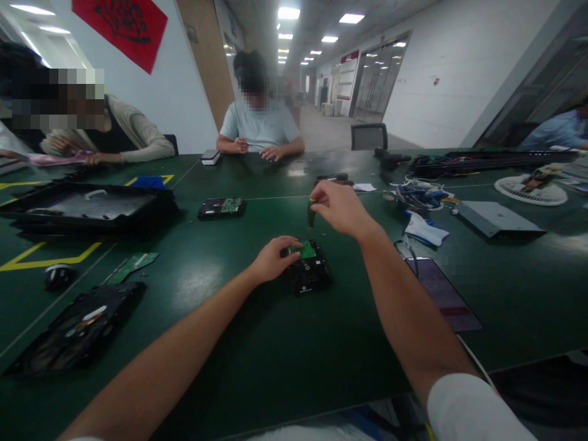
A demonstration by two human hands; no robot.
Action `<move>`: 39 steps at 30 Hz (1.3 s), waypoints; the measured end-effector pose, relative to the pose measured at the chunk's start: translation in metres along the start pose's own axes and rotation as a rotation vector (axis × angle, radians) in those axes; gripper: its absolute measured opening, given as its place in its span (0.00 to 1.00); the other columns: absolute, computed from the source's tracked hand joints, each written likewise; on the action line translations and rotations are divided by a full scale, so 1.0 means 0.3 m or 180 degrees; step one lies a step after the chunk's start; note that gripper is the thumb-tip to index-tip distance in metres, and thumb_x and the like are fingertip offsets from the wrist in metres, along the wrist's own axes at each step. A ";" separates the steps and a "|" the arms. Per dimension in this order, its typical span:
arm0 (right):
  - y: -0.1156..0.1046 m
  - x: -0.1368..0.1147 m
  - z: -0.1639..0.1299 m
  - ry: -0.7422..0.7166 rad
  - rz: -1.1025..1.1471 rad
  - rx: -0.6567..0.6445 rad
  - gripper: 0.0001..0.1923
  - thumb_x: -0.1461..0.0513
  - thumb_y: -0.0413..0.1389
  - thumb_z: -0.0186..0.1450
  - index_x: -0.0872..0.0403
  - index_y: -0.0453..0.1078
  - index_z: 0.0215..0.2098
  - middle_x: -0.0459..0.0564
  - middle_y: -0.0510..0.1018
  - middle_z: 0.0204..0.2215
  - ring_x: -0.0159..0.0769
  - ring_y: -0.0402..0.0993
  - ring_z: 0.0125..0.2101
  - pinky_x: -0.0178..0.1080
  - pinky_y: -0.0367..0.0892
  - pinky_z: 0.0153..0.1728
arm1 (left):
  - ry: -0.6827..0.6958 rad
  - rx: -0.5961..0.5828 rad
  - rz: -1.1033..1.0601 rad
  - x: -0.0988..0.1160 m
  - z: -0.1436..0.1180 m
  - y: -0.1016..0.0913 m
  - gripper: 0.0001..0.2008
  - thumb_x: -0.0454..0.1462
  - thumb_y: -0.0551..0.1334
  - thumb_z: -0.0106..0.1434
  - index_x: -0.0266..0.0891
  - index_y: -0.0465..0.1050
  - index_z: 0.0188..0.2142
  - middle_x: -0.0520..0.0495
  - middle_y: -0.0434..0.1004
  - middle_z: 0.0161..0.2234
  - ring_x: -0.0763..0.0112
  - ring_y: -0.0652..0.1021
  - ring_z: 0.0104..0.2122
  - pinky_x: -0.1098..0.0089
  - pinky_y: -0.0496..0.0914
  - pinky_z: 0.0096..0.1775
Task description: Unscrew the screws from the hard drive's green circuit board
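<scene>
Black hard drive under left hand

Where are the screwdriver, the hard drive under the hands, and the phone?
screwdriver (pixel 311 213): head view, on its dark handle below the right hand's fingers.
hard drive (pixel 309 272): head view, on its black body beneath the green board.
phone (pixel 441 293): head view, on the middle of its screen.
</scene>
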State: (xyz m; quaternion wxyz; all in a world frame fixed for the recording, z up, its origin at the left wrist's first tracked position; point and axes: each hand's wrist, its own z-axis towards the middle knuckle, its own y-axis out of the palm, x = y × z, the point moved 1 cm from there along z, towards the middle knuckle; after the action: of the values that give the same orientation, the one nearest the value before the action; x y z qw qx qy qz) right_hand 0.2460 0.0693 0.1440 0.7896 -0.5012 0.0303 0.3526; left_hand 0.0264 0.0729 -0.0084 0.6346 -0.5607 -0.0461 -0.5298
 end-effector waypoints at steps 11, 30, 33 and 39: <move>-0.005 -0.003 0.005 -0.0086 -0.0208 -0.0032 0.06 0.68 0.62 0.62 0.54 0.74 0.38 0.51 0.82 0.36 0.41 0.79 0.38 0.42 0.70 0.43 | -0.0059 -0.0038 -0.0001 -0.001 0.000 0.000 0.14 0.42 0.64 0.66 0.47 0.78 0.51 0.45 0.77 0.55 0.58 0.76 0.56 0.53 0.67 0.60; -0.004 0.001 0.001 0.0012 0.0047 0.0055 0.04 0.64 0.64 0.62 0.53 0.75 0.36 0.49 0.82 0.35 0.40 0.78 0.37 0.41 0.70 0.42 | -0.0024 -0.0012 0.0019 0.000 -0.001 0.004 0.14 0.41 0.64 0.66 0.47 0.77 0.51 0.46 0.77 0.55 0.58 0.76 0.56 0.53 0.67 0.60; 0.000 0.001 0.002 -0.0034 0.0057 0.0035 0.04 0.62 0.63 0.63 0.53 0.75 0.38 0.49 0.82 0.35 0.39 0.78 0.37 0.41 0.70 0.41 | -0.0039 -0.0008 0.0039 -0.003 0.000 0.005 0.14 0.41 0.64 0.66 0.47 0.78 0.51 0.46 0.77 0.55 0.58 0.76 0.56 0.52 0.68 0.60; 0.000 0.002 0.003 -0.0052 -0.0011 0.0022 0.05 0.66 0.62 0.62 0.54 0.75 0.37 0.50 0.82 0.36 0.39 0.78 0.37 0.41 0.70 0.41 | -0.0025 -0.0028 0.0041 -0.001 0.002 0.005 0.14 0.42 0.64 0.67 0.47 0.77 0.51 0.46 0.77 0.55 0.58 0.76 0.56 0.52 0.68 0.60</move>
State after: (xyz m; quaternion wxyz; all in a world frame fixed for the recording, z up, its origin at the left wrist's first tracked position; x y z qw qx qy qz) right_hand 0.2463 0.0704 0.1443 0.7921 -0.4957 0.0242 0.3553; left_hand 0.0276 0.0732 -0.0093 0.6353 -0.5659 -0.0426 -0.5238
